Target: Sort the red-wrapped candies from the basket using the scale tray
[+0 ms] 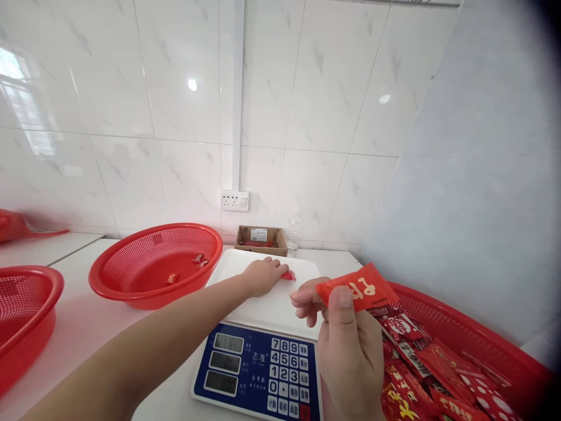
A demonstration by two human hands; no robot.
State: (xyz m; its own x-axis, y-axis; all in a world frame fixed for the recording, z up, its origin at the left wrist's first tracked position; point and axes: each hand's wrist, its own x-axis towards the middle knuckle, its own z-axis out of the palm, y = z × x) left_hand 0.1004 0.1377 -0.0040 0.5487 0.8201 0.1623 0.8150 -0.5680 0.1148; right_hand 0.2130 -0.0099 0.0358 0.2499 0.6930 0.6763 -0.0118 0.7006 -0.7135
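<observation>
Between the thumb and fingers of my right hand (350, 345) is a red packet (362, 287) with pale lettering, raised beside the scale's pan. My left hand (265, 276) reaches across the white pan (258, 307) of a digital scale (256, 371). Its fingertips are closed on a small red wrapped piece (288, 275), partly hidden by them. The scale's blue front panel, with keys and displays, faces me. Right of my right hand, a red basket (456, 318) holds many red packets (438, 374).
A red perforated basket (105, 280) at the left holds several small wrapped pieces (172, 279). Another red basket (55, 292) is cut off at the left edge. Behind the scale stand a cardboard box (283, 241) and a clear plastic bottle (293, 237), near the tiled wall.
</observation>
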